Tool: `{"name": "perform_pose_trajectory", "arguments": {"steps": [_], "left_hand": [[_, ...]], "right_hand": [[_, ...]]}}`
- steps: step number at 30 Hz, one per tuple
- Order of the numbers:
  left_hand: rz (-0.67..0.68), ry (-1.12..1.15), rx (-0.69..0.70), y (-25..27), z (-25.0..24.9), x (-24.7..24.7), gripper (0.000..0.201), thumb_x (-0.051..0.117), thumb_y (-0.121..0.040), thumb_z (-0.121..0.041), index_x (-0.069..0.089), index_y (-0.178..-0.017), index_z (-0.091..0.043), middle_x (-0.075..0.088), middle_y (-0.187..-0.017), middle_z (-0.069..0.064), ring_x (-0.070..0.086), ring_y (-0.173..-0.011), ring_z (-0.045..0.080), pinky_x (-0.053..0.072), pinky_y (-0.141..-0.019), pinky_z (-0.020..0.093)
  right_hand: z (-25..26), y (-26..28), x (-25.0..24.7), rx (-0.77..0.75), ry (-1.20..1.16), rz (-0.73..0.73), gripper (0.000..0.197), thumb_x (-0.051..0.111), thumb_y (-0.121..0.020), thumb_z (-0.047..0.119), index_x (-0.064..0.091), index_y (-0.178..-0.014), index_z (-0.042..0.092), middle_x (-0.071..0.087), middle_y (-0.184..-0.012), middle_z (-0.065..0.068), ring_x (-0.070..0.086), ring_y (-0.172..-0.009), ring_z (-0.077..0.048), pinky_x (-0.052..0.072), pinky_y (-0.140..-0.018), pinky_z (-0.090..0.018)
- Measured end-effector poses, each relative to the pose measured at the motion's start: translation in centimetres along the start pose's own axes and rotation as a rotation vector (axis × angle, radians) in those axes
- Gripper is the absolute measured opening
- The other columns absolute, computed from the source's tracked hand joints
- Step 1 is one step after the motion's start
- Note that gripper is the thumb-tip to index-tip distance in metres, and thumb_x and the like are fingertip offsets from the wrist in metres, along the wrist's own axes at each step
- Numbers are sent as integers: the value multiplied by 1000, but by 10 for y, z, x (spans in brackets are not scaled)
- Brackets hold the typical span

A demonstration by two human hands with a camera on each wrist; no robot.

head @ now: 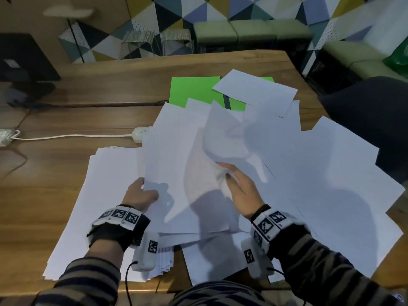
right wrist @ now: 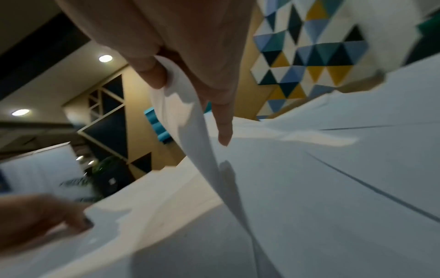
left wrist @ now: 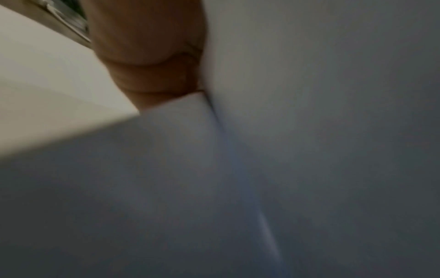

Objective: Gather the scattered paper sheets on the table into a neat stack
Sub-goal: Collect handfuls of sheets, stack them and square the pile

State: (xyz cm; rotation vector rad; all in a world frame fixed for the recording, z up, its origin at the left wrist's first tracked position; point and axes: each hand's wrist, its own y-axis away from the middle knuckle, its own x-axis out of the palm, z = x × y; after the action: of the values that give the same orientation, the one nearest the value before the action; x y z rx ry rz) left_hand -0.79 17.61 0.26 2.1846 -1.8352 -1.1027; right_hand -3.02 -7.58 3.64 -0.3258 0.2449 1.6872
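Many white paper sheets (head: 309, 173) lie fanned and overlapping across the wooden table (head: 55, 177). A squarer pile (head: 95, 206) sits at the left near the front edge. My left hand (head: 141, 194) grips the left edge of a few loose sheets (head: 172, 164), thumb on top. My right hand (head: 237, 186) pinches a curled, lifted sheet (head: 229, 131) by its near corner. In the right wrist view that sheet (right wrist: 190, 120) bends up between thumb and fingers (right wrist: 223, 124). The left wrist view shows only my thumb (left wrist: 147, 47) against paper (left wrist: 309, 131).
A green folder (head: 194, 91) lies at the back, partly under sheets. A white power strip (head: 141, 133) with its cable runs to the left edge. A dark monitor base (head: 24, 85) stands far left. A dark chair back (head: 371, 115) is at the right.
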Motion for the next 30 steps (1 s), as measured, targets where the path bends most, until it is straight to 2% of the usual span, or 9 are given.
{"name": "perform_pose_trajectory", "arguments": {"steps": [3,8,10,12,16,19,21,25,30], "left_hand": [[85,60,-18,-1,1,5,33,58,-75,-11,56,-106,-1,64,-103,22,63,-90,38,52,-79,47],[167,235,-140,-14,6,18,65,44,-86,-61,57,-121,-7,61,-119,18,58,-111,36,40,-104,50],[200,166,-40,-9,1,23,55,55,-86,-52,59,-120,-10,64,-117,14,60,-109,33,44,-100,45],[190,0,87,-6,1,27,33,66,-83,-21,61,-112,-6,66,-110,15,62,-105,33,48,-90,38],[54,132,200,-6,-4,31,56,59,-60,-19,55,-115,-10,62,-112,12,58,-104,30,47,-91,45],[38,351,225,-7,-17,32,31,63,-69,-9,55,-96,-21,64,-98,9,60,-95,29,50,-89,44],[39,472,223,-7,-27,37,31,60,-78,9,54,-100,-13,63,-95,10,60,-91,30,56,-77,32],[64,468,264,1,-43,61,36,50,-87,13,48,-120,0,62,-106,19,61,-102,36,53,-83,36],[151,368,268,14,-59,110,33,50,-87,12,52,-110,-12,66,-96,6,69,-72,5,54,-62,16]], "right_hand": [[-1,-5,24,23,178,270,40,31,-99,13,49,-127,35,61,-116,-26,56,-107,-44,46,-90,-40],[-11,-1,53,6,327,526,40,32,-97,22,48,-133,23,60,-126,-14,56,-114,-31,42,-100,-36],[-8,3,54,11,379,596,44,38,-94,35,44,-137,26,55,-135,-5,52,-122,-23,37,-105,-33],[-5,5,47,78,370,660,54,48,-91,49,38,-140,29,43,-145,6,43,-130,-14,35,-105,-30],[-10,0,2,241,39,333,42,53,-91,37,48,-131,23,57,-121,2,52,-115,-9,42,-95,-16],[-39,-6,-56,295,119,-111,26,58,-89,16,59,-114,8,63,-101,-5,61,-100,-22,48,-89,-22],[-60,-6,-99,402,213,-306,24,61,-87,14,61,-110,7,64,-98,-9,60,-91,-23,49,-87,-27],[-105,2,-173,602,347,-481,31,66,-83,16,59,-112,9,59,-118,-18,57,-104,-31,44,-95,-40],[-127,11,-231,814,559,-510,50,71,-78,27,50,-122,13,37,-134,-22,36,-124,-40,36,-100,-45]]}}
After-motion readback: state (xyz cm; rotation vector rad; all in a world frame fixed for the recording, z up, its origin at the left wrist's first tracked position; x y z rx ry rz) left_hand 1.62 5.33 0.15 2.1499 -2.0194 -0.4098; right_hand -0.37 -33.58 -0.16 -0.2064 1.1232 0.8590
